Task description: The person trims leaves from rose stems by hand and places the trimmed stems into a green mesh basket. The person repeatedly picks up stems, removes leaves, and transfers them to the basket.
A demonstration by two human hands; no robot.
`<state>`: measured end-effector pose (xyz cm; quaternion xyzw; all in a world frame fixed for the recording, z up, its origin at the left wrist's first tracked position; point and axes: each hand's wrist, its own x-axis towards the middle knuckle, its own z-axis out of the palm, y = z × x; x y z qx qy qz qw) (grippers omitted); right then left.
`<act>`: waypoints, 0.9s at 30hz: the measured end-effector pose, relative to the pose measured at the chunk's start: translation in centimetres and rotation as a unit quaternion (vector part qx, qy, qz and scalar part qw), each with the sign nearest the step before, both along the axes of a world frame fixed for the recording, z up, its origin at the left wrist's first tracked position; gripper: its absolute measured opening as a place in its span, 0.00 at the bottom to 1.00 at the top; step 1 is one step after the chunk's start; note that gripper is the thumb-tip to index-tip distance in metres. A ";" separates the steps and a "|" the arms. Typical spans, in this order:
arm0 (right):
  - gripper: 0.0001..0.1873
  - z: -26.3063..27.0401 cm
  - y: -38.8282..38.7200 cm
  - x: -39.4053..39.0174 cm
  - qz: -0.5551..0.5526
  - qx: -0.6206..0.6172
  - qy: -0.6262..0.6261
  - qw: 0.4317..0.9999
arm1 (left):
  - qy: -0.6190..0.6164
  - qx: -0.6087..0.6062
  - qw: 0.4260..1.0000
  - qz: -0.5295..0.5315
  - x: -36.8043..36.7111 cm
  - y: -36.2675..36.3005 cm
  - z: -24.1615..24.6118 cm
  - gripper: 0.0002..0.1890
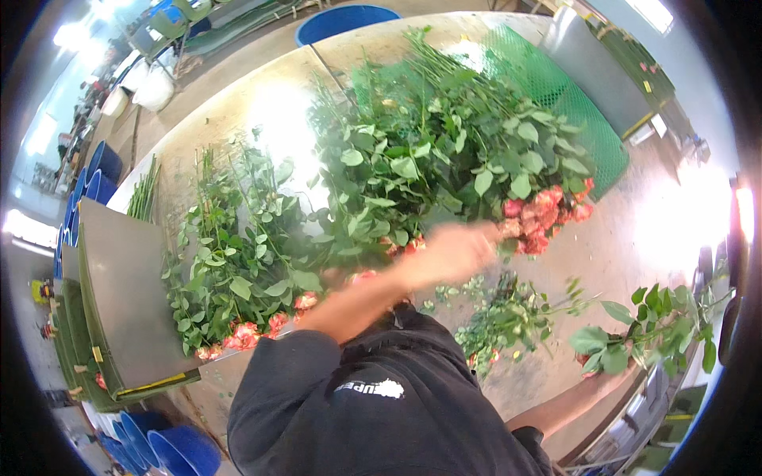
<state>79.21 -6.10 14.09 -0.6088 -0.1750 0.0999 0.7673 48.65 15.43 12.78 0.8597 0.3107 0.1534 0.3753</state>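
My left hand point(464, 247), blurred, reaches across my front to a cluster of coral-pink rose blooms point(539, 220) at the table's near edge. Its fingertips are beside or on the nearest bloom; whether they grip it is unclear. Off to the right, my right hand point(621, 376) is closed on a leafy rose stem point(661, 333), partly hidden behind the leaves. The bloom of that rose point(586, 364) shows near the hand, and the stem points away to the right. A large pile of leafy rose stems point(411, 160) lies before me, blooms towards me.
More roses point(238, 268) lie left on the worktable point(232, 101), beside an upright grey panel point(128, 297). Green plastic mesh point(595, 149) lies under the right-hand stems, near another panel point(601, 77). Cut foliage point(506, 321) litters the floor. Blue buckets point(184, 449) stand lower left.
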 end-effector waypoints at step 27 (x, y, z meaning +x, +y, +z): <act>0.05 1.0 10.8 -17.4 0.409 -0.091 0.034 0.907 | 0.081 -0.088 0.838 0.532 -14.1 9.8 -11.5 0.46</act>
